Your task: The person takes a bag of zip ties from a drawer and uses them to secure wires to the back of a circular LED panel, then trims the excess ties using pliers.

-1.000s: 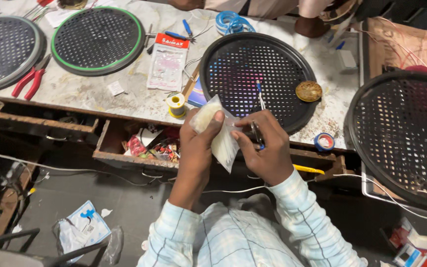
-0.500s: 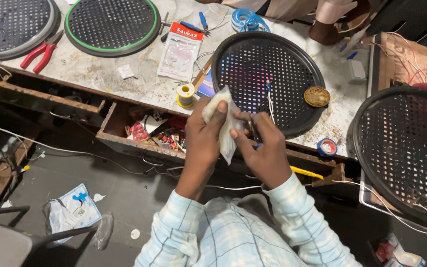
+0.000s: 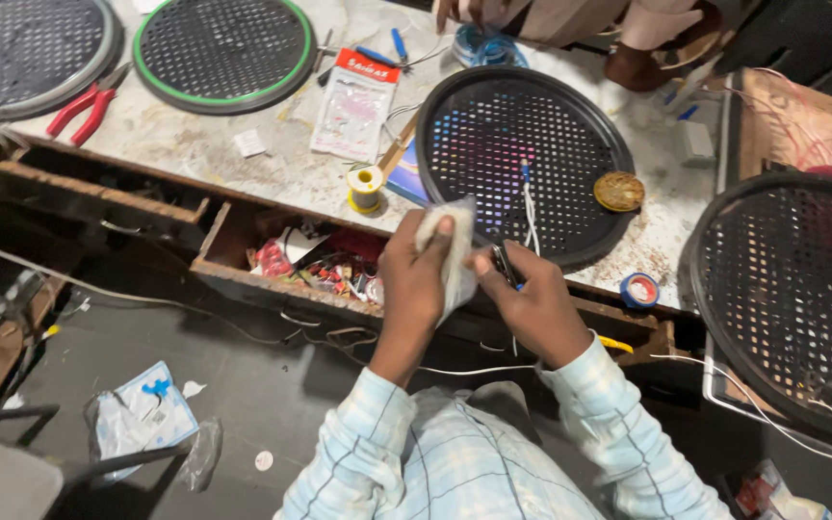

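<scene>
Pinching a white cloth (image 3: 455,252) between thumb and fingers, the left hand (image 3: 418,279) hovers above an open drawer (image 3: 243,252). Just beside it, the right hand (image 3: 530,300) grips a small dark tool (image 3: 503,264) at the black perforated disc (image 3: 522,164) edge on the worktable (image 3: 195,154).

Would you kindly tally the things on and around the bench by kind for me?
Round perforated grilles: 4
Red pliers: 1
Tape rolls: 2
Flat packet: 1
White cloth in left hand: 1
Small tool in right hand: 1
Total: 10
</scene>
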